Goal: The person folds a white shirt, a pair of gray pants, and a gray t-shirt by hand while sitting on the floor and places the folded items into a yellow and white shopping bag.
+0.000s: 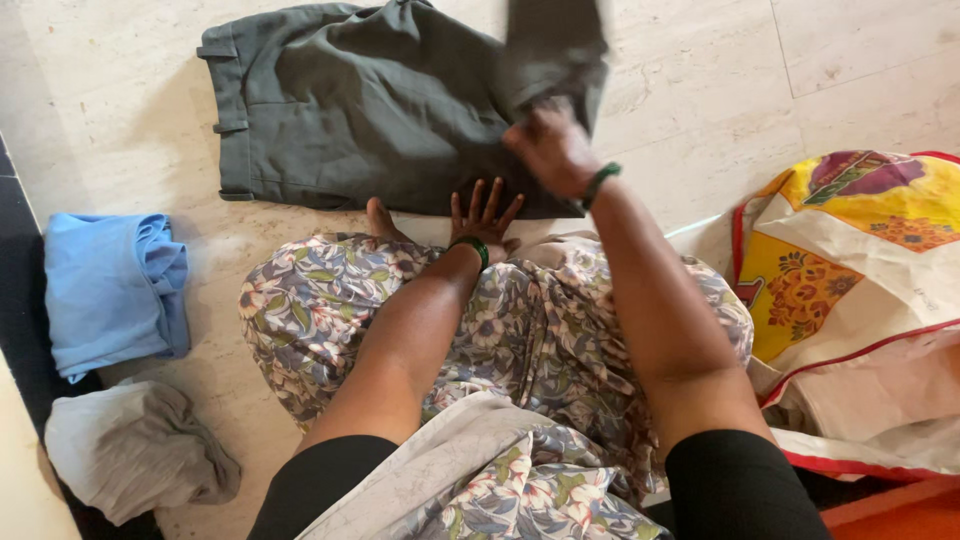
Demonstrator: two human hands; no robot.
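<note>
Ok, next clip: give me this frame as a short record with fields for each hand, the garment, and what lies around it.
left hand: flat, fingers spread, pressing the near edge of the dark grey trousers
right hand: gripping a trouser leg, lifted and folded over, blurred
trousers: spread on the pale tiled floor, waistband to the left
left side: folded blue cloth, crumpled grey cloth
right side: colourful printed bag

— How are the hands placed?
— The left hand (484, 212) lies flat, palm down, fingers spread, arm stretched straight forward. The right hand (553, 150) is raised further ahead, blurred, fingers curled in a pinch.
— The wrists?
— Each wears a green bangle; both forearms are bare.
</note>
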